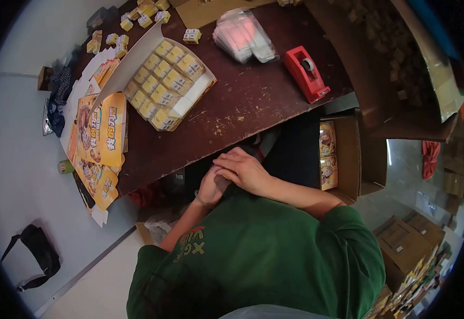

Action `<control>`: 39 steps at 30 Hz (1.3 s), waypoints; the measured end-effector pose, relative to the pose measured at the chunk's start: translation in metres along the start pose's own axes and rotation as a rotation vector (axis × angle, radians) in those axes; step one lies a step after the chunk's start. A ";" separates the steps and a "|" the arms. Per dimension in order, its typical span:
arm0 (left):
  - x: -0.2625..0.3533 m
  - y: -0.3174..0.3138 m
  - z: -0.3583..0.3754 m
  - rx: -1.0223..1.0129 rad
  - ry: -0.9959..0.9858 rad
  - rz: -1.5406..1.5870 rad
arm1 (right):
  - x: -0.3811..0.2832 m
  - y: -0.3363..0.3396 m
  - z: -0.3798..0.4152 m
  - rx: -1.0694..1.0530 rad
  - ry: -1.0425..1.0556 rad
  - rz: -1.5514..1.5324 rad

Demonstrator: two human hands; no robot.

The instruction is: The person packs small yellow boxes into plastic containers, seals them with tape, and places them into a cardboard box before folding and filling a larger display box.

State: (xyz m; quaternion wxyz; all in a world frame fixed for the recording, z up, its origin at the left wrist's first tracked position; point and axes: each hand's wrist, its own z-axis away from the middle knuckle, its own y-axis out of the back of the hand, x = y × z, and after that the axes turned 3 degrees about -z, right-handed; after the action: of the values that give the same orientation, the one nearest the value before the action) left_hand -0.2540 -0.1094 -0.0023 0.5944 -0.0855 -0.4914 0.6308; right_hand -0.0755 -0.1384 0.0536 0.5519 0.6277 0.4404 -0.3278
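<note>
My right hand (248, 171) lies across my left hand (211, 184) in front of my body, just off the near edge of the dark red table (232, 114). Its fingers are wrapped over the left hand. The left hand's fingers are mostly hidden underneath, and a bracelet (203, 202) circles that wrist. No object shows between the two hands. Beyond them on the table stands an open display box (193, 101) holding rows of small yellow-and-white boxes (162, 95). A red tape dispenser (303, 74) and a stack of clear plastic sleeves (244, 37) lie farther right.
Flat yellow printed cartons (101, 130) pile up at the table's left end. Loose small boxes (144, 20) are scattered at the far left. A cardboard box (347, 159) with yellow packs stands at my right, below a large open carton (402, 101). A black bag (40, 252) lies at left.
</note>
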 end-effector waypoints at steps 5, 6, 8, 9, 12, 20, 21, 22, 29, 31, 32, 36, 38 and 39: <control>-0.006 0.010 0.009 -0.361 -0.066 -0.423 | 0.025 0.004 0.006 -0.018 -0.064 -0.047; -0.006 0.015 0.002 -0.400 -0.099 -0.650 | 0.027 0.007 0.003 0.040 -0.037 -0.053; 0.005 -0.007 -0.011 -0.223 -0.159 -0.485 | 0.027 0.019 -0.004 0.105 0.034 -0.052; 0.010 -0.008 -0.018 -0.229 -0.154 -0.479 | 0.024 0.026 -0.008 0.117 0.078 -0.057; 0.026 -0.035 -0.024 -0.166 -0.256 -0.519 | 0.009 0.049 -0.016 0.135 0.160 -0.098; 0.049 -0.067 -0.021 -0.092 -0.198 -0.726 | 0.011 0.066 -0.021 0.142 0.059 -0.211; 0.048 -0.061 -0.023 -0.088 -0.215 -0.776 | 0.013 0.066 -0.021 0.123 0.012 -0.243; 0.049 -0.057 -0.024 -0.083 -0.242 -0.760 | 0.012 0.064 -0.020 0.111 0.090 -0.168; 0.057 -0.049 -0.029 -0.153 -0.250 -0.629 | 0.013 0.051 -0.021 0.124 0.228 -0.122; 0.060 -0.052 -0.027 -0.252 -0.170 -0.502 | 0.008 0.045 -0.019 0.204 0.060 -0.290; 0.059 -0.052 -0.030 -0.251 -0.239 -0.544 | 0.007 0.042 -0.018 0.199 -0.044 -0.402; 0.048 -0.059 -0.044 -0.076 -0.511 -0.734 | 0.008 0.059 -0.017 0.212 -0.137 -0.269; 0.064 -0.082 -0.035 0.073 -0.490 -0.862 | -0.008 0.086 -0.028 0.226 0.091 0.268; 0.066 -0.086 -0.040 -0.011 -0.498 -0.756 | -0.009 0.080 -0.031 0.171 0.138 0.408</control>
State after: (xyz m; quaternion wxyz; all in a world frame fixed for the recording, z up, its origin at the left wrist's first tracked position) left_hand -0.1877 -0.0498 0.0716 0.6462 0.2515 -0.6195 0.3680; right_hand -0.0081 -0.1103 0.0998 0.5201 0.7690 0.3120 -0.2018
